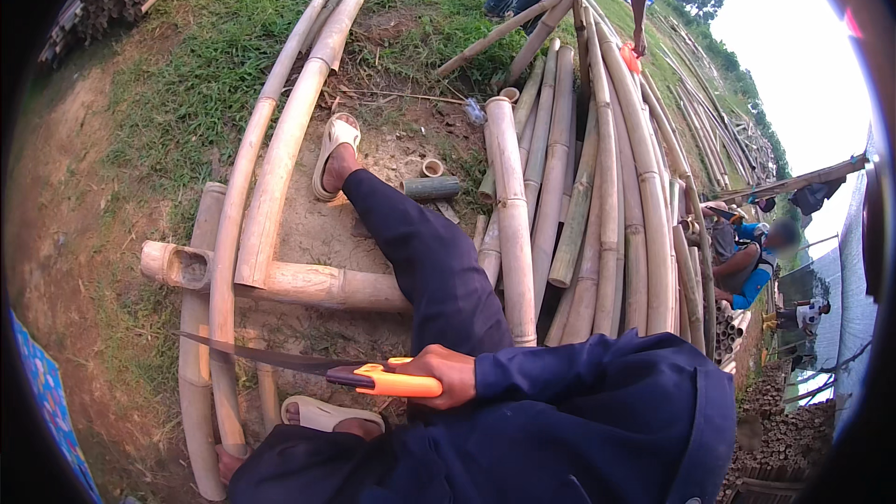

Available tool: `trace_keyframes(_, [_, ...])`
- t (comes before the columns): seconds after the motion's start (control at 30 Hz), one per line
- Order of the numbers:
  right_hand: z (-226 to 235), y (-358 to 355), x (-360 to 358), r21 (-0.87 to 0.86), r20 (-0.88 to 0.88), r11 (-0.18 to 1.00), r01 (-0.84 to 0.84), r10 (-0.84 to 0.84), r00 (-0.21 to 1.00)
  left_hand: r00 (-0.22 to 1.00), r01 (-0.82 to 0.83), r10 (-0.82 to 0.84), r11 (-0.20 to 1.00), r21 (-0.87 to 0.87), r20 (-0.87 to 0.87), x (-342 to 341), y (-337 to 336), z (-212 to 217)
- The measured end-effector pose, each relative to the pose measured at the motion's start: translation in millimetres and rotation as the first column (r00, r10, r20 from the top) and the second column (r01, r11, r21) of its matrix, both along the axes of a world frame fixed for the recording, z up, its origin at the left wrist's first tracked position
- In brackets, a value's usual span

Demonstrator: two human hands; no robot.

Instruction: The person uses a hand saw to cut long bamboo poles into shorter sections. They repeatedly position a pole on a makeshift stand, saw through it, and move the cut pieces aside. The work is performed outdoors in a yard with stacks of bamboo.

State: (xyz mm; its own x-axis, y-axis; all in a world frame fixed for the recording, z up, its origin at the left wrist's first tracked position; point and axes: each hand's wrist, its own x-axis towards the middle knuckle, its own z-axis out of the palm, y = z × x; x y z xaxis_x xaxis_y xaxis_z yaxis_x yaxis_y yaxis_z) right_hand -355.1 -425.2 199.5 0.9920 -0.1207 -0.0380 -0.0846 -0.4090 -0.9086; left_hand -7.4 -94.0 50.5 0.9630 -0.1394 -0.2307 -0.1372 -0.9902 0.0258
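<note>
The right hand (450,376) is closed around the handle of an orange saw (387,382), its blade crossing a bamboo pole (223,308) laid near a thicker log's (327,286) left end. The left hand (230,463), partly hidden, meets the pole's near end; I cannot tell its grip.

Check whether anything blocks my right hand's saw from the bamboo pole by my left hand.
Nothing visible: the saw in your right hand has its blade across the bamboo pole, with your left hand lower down.
</note>
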Motion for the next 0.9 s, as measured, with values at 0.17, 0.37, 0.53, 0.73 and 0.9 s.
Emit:
trace_keyframes(0.17, [-32.6, 17.0, 131.8, 0.032, 0.040, 0.999, 0.039, -0.041, 0.998, 1.000, 0.017, -0.017, 1.000, -0.001, 0.009, -4.1, 2.8, 1.0])
trace_keyframes(0.37, [-12.6, 13.1, 62.9, 0.082, 0.045, 0.996, -0.038, 0.034, 0.998, 0.999, -0.054, 0.054, 0.998, -0.024, 0.003, -27.5, 76.1, 4.9])
trace_keyframes(0.53, [8.7, 10.7, 60.6, 0.035, -0.097, 0.999, 0.040, -0.037, 0.995, 0.998, -0.017, 0.018, 1.000, -0.022, 0.057, -48.3, 60.8, 23.4])
trace_keyframes(0.73, [-44.9, 25.3, 128.8, 0.083, -0.146, 0.996, -0.015, 0.027, 0.989, 0.996, -0.018, 0.021, 0.999, 0.040, -0.083, -55.2, 74.8, 24.5])
trace_keyframes(0.9, [16.1, -6.2, 23.1, -0.062, -0.077, 0.997, -0.047, 0.042, 0.996, 0.996, -0.052, 0.054, 0.998, 0.030, -0.067, -52.2, 67.6, 25.8])
